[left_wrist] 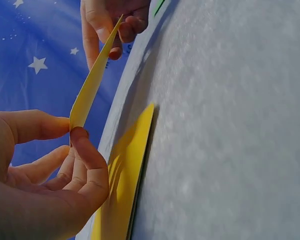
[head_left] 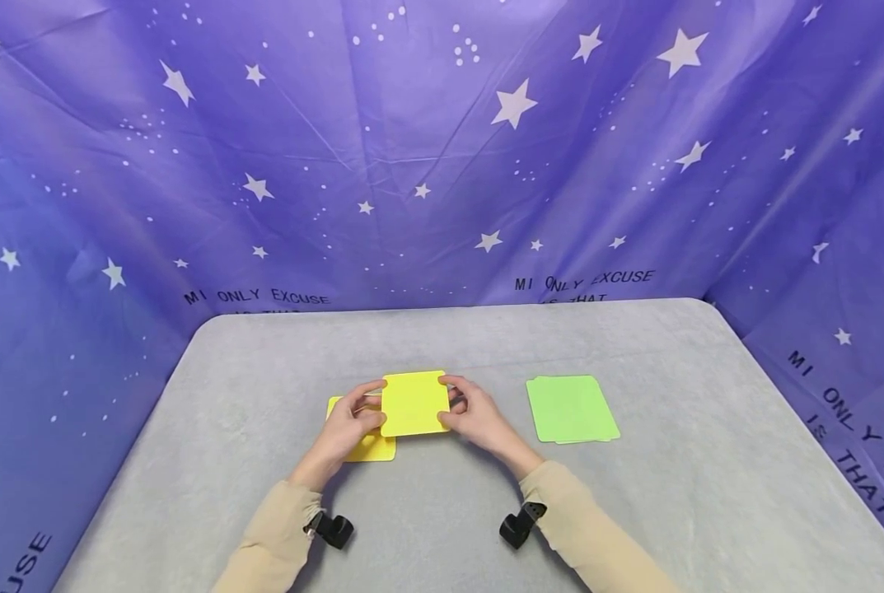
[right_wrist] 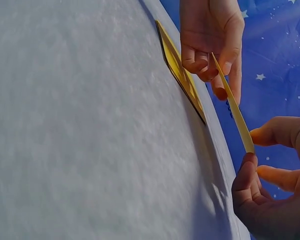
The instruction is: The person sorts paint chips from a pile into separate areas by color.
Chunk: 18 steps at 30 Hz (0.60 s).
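Between both hands a square yellow card (head_left: 415, 403) with rounded corners is held up off the table. My left hand (head_left: 350, 424) pinches its left edge between thumb and fingers, and my right hand (head_left: 477, 414) pinches the right edge the same way. Seen from the left wrist, the held card (left_wrist: 92, 82) is nearly edge-on. Below and to the left lies a yellow stack (head_left: 373, 449) on the table, partly covered by the left hand and the raised card. In the right wrist view this yellow stack (right_wrist: 177, 67) shows beyond the held card.
A pile of green square cards (head_left: 571, 409), slightly uneven at its edges, lies to the right on the grey table (head_left: 442, 527). Purple fabric (head_left: 412, 148) printed with stars and lettering surrounds the table's back and sides.
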### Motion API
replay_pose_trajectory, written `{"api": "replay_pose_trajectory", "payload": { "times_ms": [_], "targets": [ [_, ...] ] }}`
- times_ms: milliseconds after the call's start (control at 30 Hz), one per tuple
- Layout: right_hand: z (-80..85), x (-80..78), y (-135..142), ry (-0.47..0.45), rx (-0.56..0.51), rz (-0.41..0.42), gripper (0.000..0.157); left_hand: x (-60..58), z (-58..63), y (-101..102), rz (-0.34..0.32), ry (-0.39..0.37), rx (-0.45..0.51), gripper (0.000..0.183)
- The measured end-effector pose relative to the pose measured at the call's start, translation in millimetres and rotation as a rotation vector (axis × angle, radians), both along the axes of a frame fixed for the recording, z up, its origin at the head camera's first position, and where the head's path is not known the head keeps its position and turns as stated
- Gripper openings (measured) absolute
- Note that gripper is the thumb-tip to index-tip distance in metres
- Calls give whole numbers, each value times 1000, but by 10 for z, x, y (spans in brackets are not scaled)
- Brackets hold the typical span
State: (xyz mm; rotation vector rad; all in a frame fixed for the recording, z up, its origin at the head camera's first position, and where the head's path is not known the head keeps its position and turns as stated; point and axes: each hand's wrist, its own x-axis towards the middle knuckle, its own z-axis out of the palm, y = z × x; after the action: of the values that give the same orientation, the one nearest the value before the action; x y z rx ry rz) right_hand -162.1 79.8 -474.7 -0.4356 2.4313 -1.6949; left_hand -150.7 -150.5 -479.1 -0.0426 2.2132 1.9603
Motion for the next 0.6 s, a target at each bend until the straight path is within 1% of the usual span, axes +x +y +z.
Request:
{"api": "replay_pose_trajectory", "payload": {
  "times_ms": [133, 267, 400, 600],
  "targets": [
    [-17, 16, -95, 1, 10, 9, 56, 48, 7, -86, 7, -3, -24, 54],
    [-14, 42, -183, 2, 30, 37, 56, 96, 17, -191, -7, 9, -62, 55],
    [-25, 59, -270, 14, 58, 67, 57, 136, 32, -302, -32, 30, -115, 54],
    [-50, 68, -409, 29, 103, 87, 56, 180, 78, -423, -56, 46, -214, 51]
  ]
}}
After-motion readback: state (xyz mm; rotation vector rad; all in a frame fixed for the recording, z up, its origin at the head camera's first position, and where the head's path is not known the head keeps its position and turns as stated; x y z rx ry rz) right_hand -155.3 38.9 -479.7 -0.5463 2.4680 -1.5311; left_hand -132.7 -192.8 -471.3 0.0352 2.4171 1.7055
